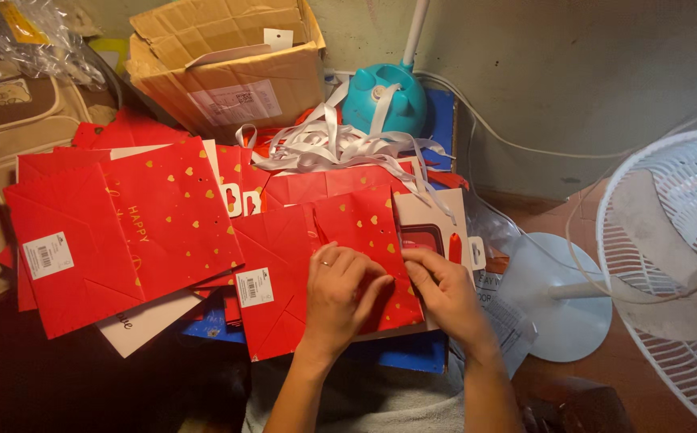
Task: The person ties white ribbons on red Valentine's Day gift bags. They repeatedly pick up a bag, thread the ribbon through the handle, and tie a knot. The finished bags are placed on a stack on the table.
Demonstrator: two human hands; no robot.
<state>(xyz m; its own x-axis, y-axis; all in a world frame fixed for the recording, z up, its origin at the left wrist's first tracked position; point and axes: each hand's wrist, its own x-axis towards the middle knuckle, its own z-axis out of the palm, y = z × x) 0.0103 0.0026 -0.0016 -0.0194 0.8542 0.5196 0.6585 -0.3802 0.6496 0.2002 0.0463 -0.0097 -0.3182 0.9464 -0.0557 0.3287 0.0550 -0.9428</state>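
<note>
1. White pedestal fan with wire grille (669, 265): I log it well right of the flat red bag.
2. Open brown cardboard box (228, 68): beyond the bag, up-left.
3. Stack of flattened red paper bags with gold hearts (116, 232): just left of it, overlapping.
4. Flat red paper gift bag with gold hearts (292, 281): lies under both hands.
5. Tangle of white ribbon strips (340, 144): just beyond it.
6. Left hand (340, 293): fingers curled, pressing the bag.
7. Right hand (444, 293): fingertips pinching its right edge.
</note>
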